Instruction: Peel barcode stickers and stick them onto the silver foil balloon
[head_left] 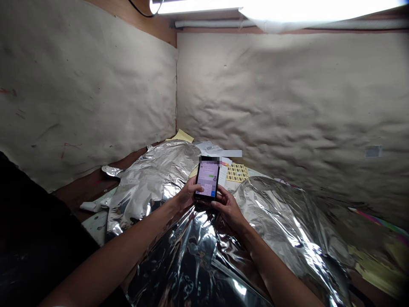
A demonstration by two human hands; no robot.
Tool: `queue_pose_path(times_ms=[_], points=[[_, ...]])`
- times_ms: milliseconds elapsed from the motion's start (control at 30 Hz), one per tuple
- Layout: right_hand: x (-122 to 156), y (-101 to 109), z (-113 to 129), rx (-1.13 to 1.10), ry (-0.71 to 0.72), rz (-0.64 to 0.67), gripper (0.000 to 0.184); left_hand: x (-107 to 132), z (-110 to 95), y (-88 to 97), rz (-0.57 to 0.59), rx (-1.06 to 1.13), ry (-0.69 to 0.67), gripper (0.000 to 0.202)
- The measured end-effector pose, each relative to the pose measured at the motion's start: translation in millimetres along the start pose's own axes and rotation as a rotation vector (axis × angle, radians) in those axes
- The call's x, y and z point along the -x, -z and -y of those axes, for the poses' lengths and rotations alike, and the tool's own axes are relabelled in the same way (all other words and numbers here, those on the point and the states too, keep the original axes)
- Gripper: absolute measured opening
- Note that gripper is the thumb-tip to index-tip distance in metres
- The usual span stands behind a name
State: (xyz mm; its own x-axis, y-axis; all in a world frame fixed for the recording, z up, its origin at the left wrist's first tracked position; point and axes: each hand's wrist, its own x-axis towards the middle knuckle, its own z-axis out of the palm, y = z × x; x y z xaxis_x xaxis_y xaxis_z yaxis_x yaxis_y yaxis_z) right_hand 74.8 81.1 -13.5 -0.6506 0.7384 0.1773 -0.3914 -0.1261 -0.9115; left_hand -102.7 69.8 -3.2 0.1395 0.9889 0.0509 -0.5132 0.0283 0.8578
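Both of my hands hold a black smartphone point(207, 179) upright in front of me, its lit screen facing me. My left hand point(191, 194) grips its lower left side. My right hand point(228, 207) cups its lower right corner. The screen shows a messaging-style display with an on-screen keypad, and the top of the phone is blurred out. Just below and around my hands lies crumpled silver foil sheeting point(191, 256), with further mounds of it to the left point(150, 183) and right point(287, 221).
Beige paper-covered walls point(287, 94) meet in a corner ahead, with a bright tube light point(198, 6) above. Papers point(207, 147), a yellow note point(182, 136) and a yellow printed sheet point(237, 172) lie behind the foil. A dark mass point(38, 238) fills the lower left.
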Motion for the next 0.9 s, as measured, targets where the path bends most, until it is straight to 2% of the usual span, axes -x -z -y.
queue_pose_path(times_ms=[233,533,633,900], points=[[-0.1,2.5,-1.9,-0.019,-0.003,-0.01,0.063,1.0,-3.4,0.5,0.027,0.049,0.039,0.052],[-0.3,1.0,-0.6,-0.018,-0.003,0.004,0.061,-0.4,-0.7,-2.1,-0.012,0.005,0.012,0.041],[-0.5,1.5,-1.2,-0.018,-0.002,0.014,0.061,-1.5,0.4,-1.2,-0.025,-0.007,0.001,0.04],[-0.3,1.9,-2.0,-0.014,-0.003,-0.015,0.064,0.9,-4.1,-1.7,0.027,-0.026,0.009,0.045]])
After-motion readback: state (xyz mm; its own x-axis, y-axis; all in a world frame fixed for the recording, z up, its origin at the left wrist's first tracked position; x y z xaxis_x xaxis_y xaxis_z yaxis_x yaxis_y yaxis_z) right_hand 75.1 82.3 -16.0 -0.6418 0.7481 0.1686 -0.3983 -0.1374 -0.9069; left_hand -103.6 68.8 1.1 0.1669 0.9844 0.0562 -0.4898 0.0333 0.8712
